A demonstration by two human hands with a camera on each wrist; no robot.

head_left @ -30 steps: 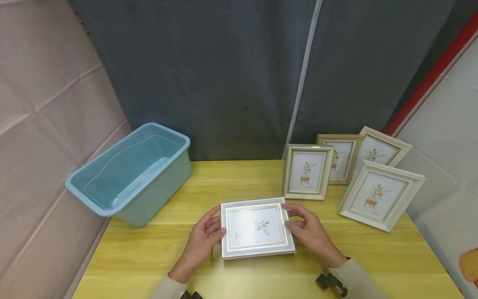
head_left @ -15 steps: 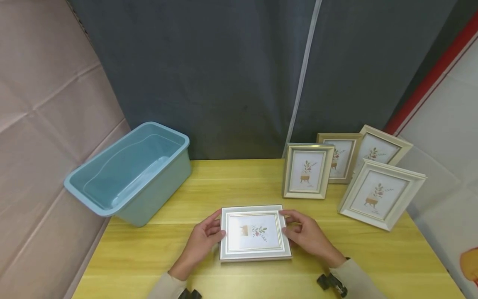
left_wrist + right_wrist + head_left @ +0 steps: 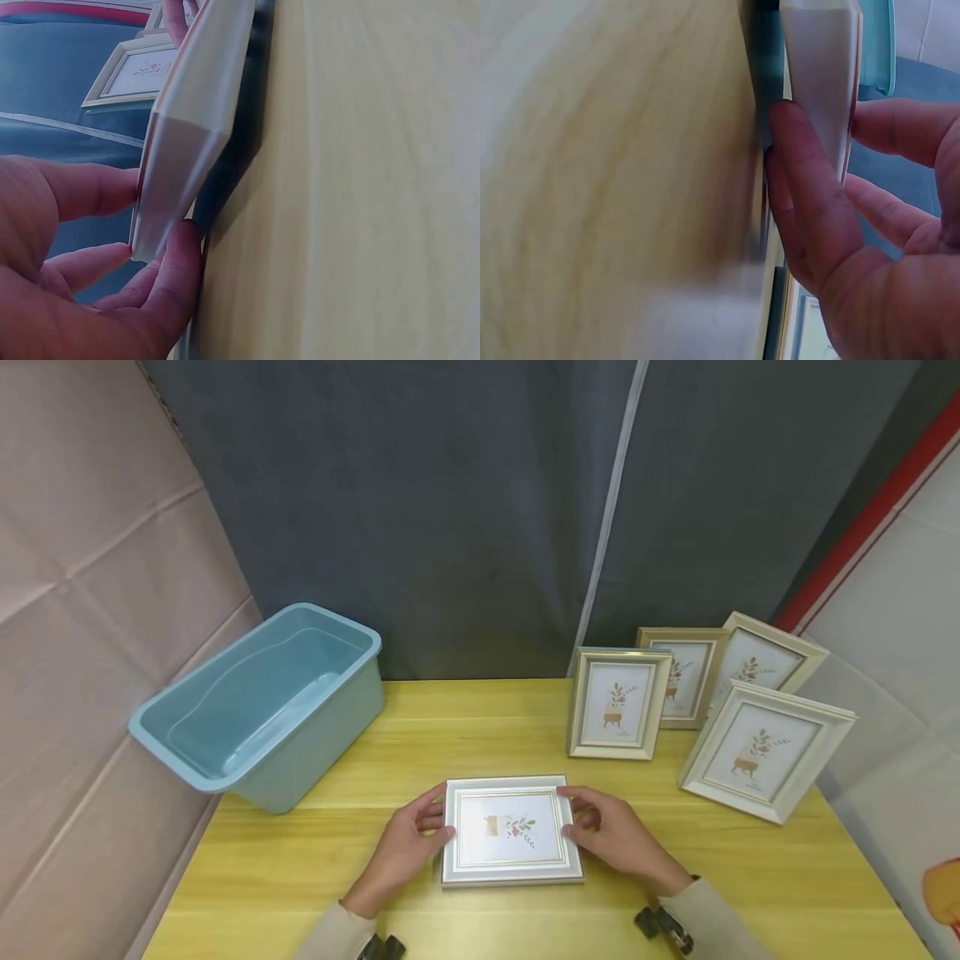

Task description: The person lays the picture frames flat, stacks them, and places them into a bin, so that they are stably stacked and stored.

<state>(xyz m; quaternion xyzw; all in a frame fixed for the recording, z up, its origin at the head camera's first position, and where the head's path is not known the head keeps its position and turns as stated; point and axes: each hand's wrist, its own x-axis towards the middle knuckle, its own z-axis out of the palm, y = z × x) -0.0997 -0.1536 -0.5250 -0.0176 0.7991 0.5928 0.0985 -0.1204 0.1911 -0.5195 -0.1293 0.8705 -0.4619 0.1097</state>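
Observation:
A silver-white picture frame (image 3: 512,868) lies sideways, face up, close over the front middle of the wooden table, its plant print turned on its side. My left hand (image 3: 405,847) pinches its left edge, thumb on the front. At the right edge, my right hand (image 3: 621,833) grips it the same way. In the left wrist view, the pale side of the frame (image 3: 184,146) sits between the thumb and fingers, with a dark band along its underside. The right wrist view has fingertips under the frame (image 3: 817,75) and the thumb on its face.
Several framed plant prints stand at the back right: a gold one (image 3: 573,727), a tan one (image 3: 682,724), a cream one (image 3: 802,652) and a white one (image 3: 776,693). A blue plastic tub (image 3: 322,727) stands at the left. Behind the table (image 3: 480,718) hangs a dark curtain (image 3: 420,527).
Both hands have brought the picture frame down and slightly toward the person, lying flatter, and the glare on its glass has faded. Over the last half second it has barely moved.

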